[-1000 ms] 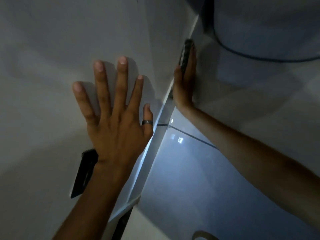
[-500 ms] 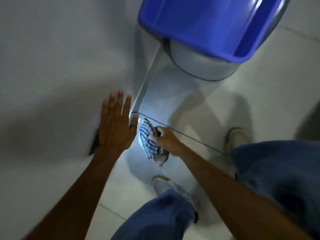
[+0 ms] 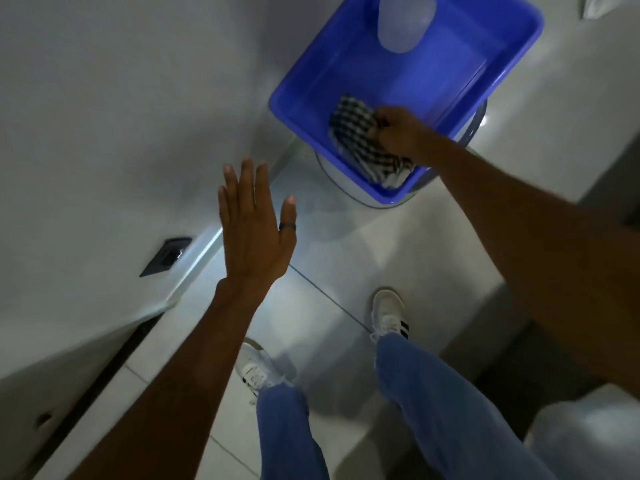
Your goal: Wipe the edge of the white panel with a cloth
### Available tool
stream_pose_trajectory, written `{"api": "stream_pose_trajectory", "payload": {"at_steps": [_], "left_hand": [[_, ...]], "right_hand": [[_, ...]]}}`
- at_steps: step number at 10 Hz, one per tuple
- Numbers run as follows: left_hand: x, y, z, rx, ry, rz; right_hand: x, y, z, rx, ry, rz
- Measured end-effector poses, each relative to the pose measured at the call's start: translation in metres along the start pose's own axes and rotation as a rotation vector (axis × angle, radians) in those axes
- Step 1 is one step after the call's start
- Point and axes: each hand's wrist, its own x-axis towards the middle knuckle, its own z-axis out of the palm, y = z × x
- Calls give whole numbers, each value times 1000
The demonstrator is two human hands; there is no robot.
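Note:
The white panel (image 3: 104,140) fills the left side, and its lit edge (image 3: 204,251) runs diagonally down to the left. My left hand (image 3: 254,233) is flat and open with fingers straight, a dark ring on one finger; it hovers just right of the panel's edge. My right hand (image 3: 398,133) grips a black-and-white checked cloth (image 3: 360,143) inside the blue plastic basin (image 3: 491,95). The cloth hangs over the basin's near rim.
The basin rests on a round white base (image 3: 332,174) standing on the pale tiled floor (image 3: 346,258). A clear cup (image 3: 405,22) lies in the basin. A black square fitting (image 3: 166,256) sits in the panel. My legs in jeans and white shoes (image 3: 389,313) stand below.
My right hand carried the cloth away from the panel's edge, up into the blue basin. My left hand lifted off the panel face and now hovers past its edge. The view tilted downward.

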Motion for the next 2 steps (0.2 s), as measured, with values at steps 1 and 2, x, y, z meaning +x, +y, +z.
{"api": "stream_pose_trajectory", "payload": {"at_steps": [1,2], "left_hand": [[-30,14,-6,38,-47,-18],[-57,22,-46,168,81,36]], "right_hand": [[-10,-3,2,-334,-156,3],[-45,-23,3,-297,95,-196]]}}
